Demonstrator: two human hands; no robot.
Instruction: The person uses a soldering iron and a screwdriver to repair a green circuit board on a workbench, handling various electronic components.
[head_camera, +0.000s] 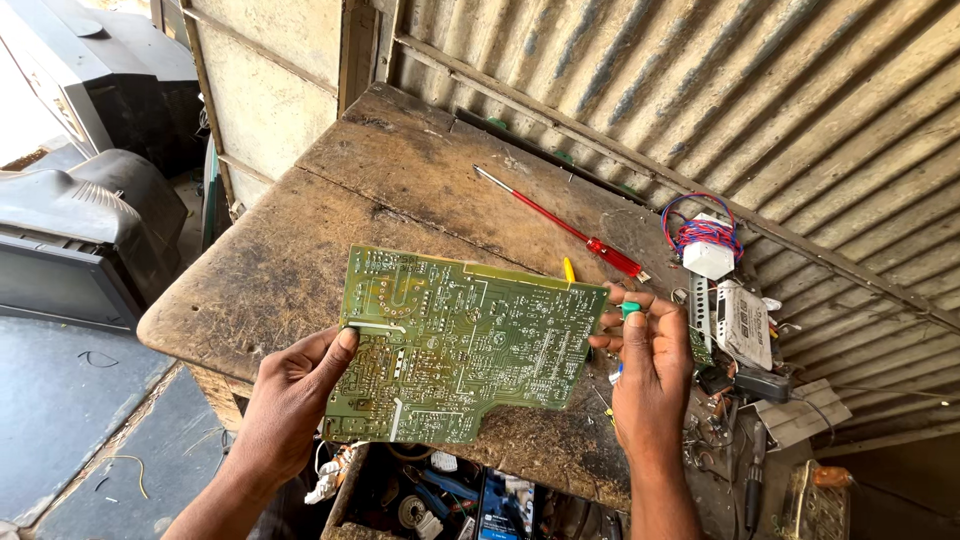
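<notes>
Green circuit board (455, 345) is up in the air over the near edge of the wooden surface (300, 250), solder side facing the camera, tilted a bit so the traces catch daylight — reads as an inspection hold. Left hand (290, 400) pinches the board's left edge, thumb on the face, fingers clamped behind. Right hand (650, 370) grips the right edge the same way, fingers closed on it, with a small green-tipped piece (630, 309) showing at the fingertips; can't tell what it is. Edge grip keeps skin off the traces and leaves the whole face readable. Behind the board, a red-handled screwdriver (570, 228) lies flat on the surface, a yellow tip (568, 269) pokes out just above the board's top edge. Right of it: a coil of red and blue wire (703, 232), white boxes (742, 322), loose parts heaped against the corrugated metal wall (700, 90). Old televisions (80, 230) sit left, off the surface.
</notes>
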